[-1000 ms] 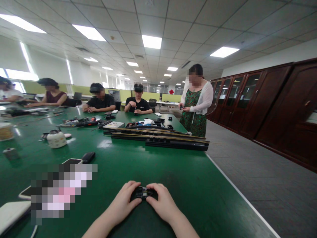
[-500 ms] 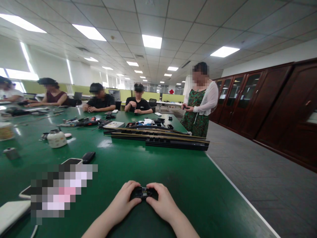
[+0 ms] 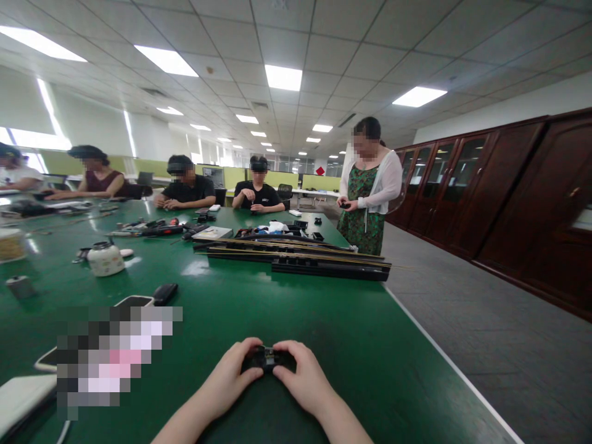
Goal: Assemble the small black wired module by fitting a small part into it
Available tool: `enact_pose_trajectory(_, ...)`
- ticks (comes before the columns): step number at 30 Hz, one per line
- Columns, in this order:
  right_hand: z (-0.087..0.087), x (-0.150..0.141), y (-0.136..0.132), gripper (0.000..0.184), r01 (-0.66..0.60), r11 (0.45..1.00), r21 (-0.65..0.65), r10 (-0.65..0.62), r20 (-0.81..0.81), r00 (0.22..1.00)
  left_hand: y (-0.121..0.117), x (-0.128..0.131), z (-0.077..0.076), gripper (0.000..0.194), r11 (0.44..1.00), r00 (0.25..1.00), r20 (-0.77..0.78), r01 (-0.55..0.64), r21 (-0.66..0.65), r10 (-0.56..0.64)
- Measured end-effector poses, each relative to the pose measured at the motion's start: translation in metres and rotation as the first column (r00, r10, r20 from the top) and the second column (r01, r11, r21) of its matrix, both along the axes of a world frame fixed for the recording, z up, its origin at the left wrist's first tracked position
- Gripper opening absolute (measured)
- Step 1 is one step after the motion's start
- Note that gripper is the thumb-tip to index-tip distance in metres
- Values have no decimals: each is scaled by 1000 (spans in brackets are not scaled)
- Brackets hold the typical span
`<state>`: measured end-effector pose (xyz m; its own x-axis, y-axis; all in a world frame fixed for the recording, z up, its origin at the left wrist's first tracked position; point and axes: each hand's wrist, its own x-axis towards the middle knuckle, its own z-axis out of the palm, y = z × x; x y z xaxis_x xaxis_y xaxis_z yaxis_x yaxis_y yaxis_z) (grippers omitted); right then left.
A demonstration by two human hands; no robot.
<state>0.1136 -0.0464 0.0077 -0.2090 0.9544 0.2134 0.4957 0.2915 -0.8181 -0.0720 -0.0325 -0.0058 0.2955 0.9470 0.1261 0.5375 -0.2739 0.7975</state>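
Between my two hands is a small black part with a lighter, metallic-looking middle [image 3: 269, 357], held low over the green table [image 3: 351, 370]. My left hand [image 3: 235, 373] grips its left end, thumb in front and fingers behind. Around the right end, my right hand [image 3: 303, 373] closes the same way. Its exact kind is too small to make out, and the fingers hide both ends.
Long black strips [image 3: 330, 269] with thin brass-coloured rods lie across the table ahead. To the left are a phone [image 3: 134, 301], a white jar [image 3: 106, 259] and a metal cylinder [image 3: 21, 287]. Several people sit beyond; one person [image 3: 367, 185] stands at the right edge.
The black part has tilted slightly between my fingers, while my hands stay almost in place. The standing person has shifted a little to the left and lowered their head.
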Motion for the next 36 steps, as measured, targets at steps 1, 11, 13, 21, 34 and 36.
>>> enact_pose_trajectory(1, 0, 0, 0, 32, -7, 1000, 7, 7, -25, 1000, 0, 0, 1, 38, 1000, 1000, 7, 4, -10, -4)
enact_pose_trajectory(11, 7, -1, -3, 30, -44, 997, 59, 52, -139, 989, -3, 4, 7, 49, 995, 999, 35, 37, -94, -34)
enact_pose_trajectory(13, 8, 0, -3, 29, -49, 997, 61, 57, -144, 988, -3, 4, 8, 54, 993, 999, 43, 36, -109, -32)
enact_pose_trajectory(21, 8, 0, -4, 28, -48, 997, 59, 56, -143, 988, -2, 3, 5, 40, 997, 999, 17, 37, -67, -36)
enact_pose_trajectory(34, 7, 0, -3, 28, -48, 997, 66, 58, -153, 987, -1, 1, 2, 40, 998, 1000, 12, 22, -51, -22)
enact_pose_trajectory(36, 7, 0, -3, 28, -46, 997, 64, 55, -151, 987, -1, 1, 2, 42, 998, 1000, 18, 16, -59, -15)
